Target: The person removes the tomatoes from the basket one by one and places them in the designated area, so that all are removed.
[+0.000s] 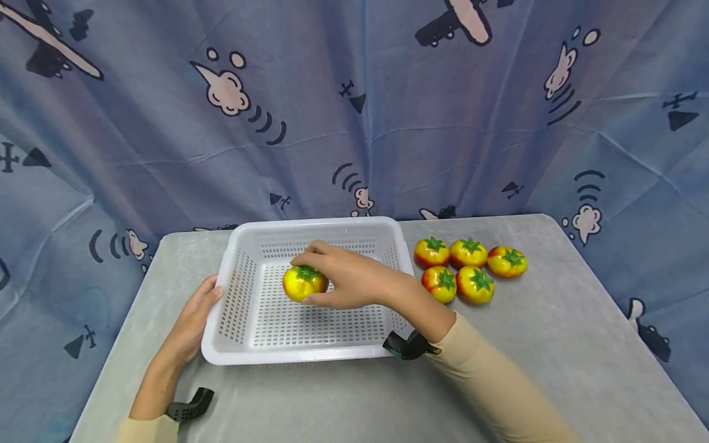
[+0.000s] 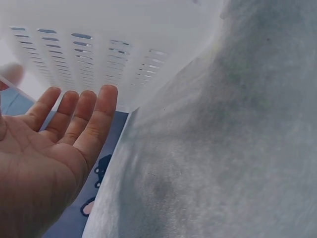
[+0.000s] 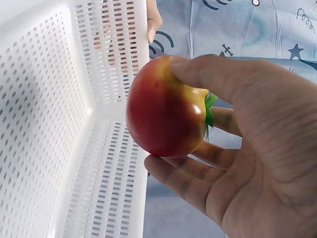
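My right hand (image 1: 351, 277) holds a red-and-yellow tomato (image 1: 301, 284) with a green leafy top, above the inside of a white perforated plastic basket (image 1: 310, 355). In the right wrist view, the thumb presses one side of the tomato (image 3: 166, 109) and the fingers reach around the other. At the basket's left side, my left hand (image 1: 191, 317) grips the rim, its thumb over the edge. The left wrist view has the fingers (image 2: 106, 106) against the outside of the perforated wall (image 2: 129, 54).
Several similar tomatoes (image 1: 475, 285) sit in a cluster on the grey table (image 1: 559, 344), to the right of the basket. Behind the table hangs a blue curtain (image 1: 332, 123) with airplane prints. Each wrist wears a black device (image 1: 191, 406).
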The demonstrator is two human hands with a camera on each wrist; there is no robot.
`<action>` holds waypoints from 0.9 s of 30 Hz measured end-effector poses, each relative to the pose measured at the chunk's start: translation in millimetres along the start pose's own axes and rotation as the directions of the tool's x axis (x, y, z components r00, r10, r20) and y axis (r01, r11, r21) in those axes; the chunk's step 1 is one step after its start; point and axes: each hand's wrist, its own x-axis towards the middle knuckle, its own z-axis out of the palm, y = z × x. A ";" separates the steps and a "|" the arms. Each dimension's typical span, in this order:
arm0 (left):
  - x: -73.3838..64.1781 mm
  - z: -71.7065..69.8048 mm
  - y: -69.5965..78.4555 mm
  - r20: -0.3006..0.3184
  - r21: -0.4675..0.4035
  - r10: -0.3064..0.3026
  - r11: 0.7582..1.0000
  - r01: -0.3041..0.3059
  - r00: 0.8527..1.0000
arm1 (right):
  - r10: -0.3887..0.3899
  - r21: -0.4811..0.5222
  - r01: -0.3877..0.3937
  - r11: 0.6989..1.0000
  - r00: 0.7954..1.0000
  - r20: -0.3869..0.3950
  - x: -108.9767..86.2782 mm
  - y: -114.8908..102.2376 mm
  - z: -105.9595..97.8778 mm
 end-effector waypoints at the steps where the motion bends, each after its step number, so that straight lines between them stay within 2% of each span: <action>1: -0.3 -0.3 0.2 -0.002 -0.005 0.003 1.000 -0.003 1.000 | 0.003 -0.003 -0.003 1.000 1.000 -0.004 -1.6 0.8 -0.3; 13: -4.8 -0.1 -1.3 -0.033 0.014 0.008 1.000 -0.008 0.999 | 0.028 0.010 -0.027 1.000 0.998 -0.049 -23.2 8.0 -7.0; 27: -1.8 2.3 0.2 -0.019 0.004 0.001 1.000 -0.001 1.000 | 0.066 0.016 -0.064 0.998 0.991 -0.113 -49.8 21.5 -7.7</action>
